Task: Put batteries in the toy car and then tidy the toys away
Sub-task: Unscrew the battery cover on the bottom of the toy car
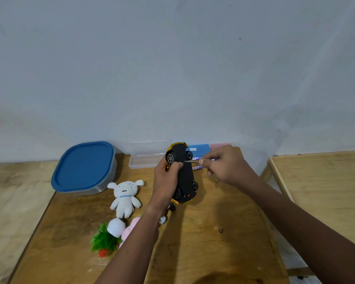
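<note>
1. Toy car [186, 177]: held upside down above the wooden table [213, 232], black underside toward the camera. The left hand [166, 181] grips it, fingers curled round the body near the front wheel.
2. Right hand [225, 165]: pinches a small screwdriver [192, 160], whose tip is on the underside.
3. Status, as I judge it: I am at the battery-cover screw. I cannot tell whether the cover is fastened or loose. Batteries [196, 167] lie on the table just behind the car, so fitting is probably not done.
4. Remaining: the white plush dog [125, 196], pink plush toy [129, 228] and small artificial plant [106, 238] lie out on the table. The container [83, 167] has its blue lid on.
</note>
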Demonstrator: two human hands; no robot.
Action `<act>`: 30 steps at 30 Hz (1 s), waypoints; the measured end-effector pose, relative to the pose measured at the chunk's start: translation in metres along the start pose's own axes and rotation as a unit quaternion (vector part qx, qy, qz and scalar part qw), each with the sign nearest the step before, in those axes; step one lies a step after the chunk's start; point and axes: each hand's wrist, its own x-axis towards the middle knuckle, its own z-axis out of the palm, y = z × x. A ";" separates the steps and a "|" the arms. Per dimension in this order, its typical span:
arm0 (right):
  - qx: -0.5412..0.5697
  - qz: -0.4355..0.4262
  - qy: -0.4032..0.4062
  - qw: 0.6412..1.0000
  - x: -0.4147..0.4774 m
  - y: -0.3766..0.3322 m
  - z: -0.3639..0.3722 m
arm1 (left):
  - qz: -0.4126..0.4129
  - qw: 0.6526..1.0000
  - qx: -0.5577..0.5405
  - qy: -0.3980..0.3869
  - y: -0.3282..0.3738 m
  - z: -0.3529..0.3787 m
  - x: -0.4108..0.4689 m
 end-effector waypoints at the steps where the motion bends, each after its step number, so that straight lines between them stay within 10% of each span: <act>1: 0.001 0.002 -0.001 1.000 0.000 -0.001 0.000 | 0.011 1.000 0.005 -0.004 0.002 0.000 0.000; 9: 0.009 0.043 -0.020 0.999 0.002 -0.008 -0.006 | 0.066 0.996 0.051 -0.025 0.004 -0.003 -0.002; 22: -0.317 -0.262 0.013 0.912 -0.003 -0.008 -0.014 | -0.018 0.998 0.029 -0.047 0.004 -0.005 0.001; 30: -0.331 -0.198 -0.005 0.922 0.000 -0.015 -0.024 | -0.104 0.992 -0.014 -0.073 0.004 0.000 -0.003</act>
